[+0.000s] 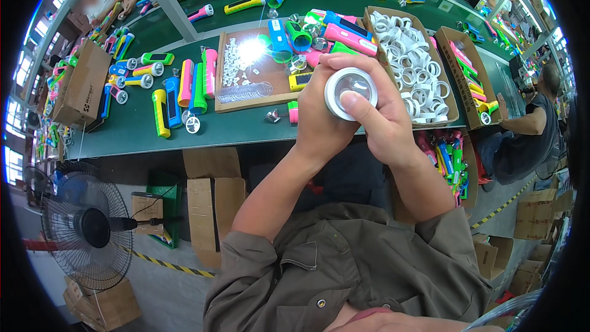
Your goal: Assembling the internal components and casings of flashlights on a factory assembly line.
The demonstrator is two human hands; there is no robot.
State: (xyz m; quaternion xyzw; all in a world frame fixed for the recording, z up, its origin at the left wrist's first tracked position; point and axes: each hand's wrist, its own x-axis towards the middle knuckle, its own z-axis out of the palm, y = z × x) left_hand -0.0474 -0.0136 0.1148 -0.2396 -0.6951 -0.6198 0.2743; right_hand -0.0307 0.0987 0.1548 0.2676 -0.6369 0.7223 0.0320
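Note:
Above the front edge of the green workbench, both my hands are closed round a flashlight. Its white ring and clear lens face up; my fingers hide its body. My left hand wraps it from the left side. From the right, my right hand grips it, the thumb pressing on the lens. Just behind my hands lies a wooden tray with small white parts and a row of clear lens discs. A cardboard box of white rings stands right beside my right hand.
Coloured flashlights lie left of the tray, and more are heaped behind it. Boxes of flashlights stand at the left and right. A black fan stands at lower left. Another person sits at the right.

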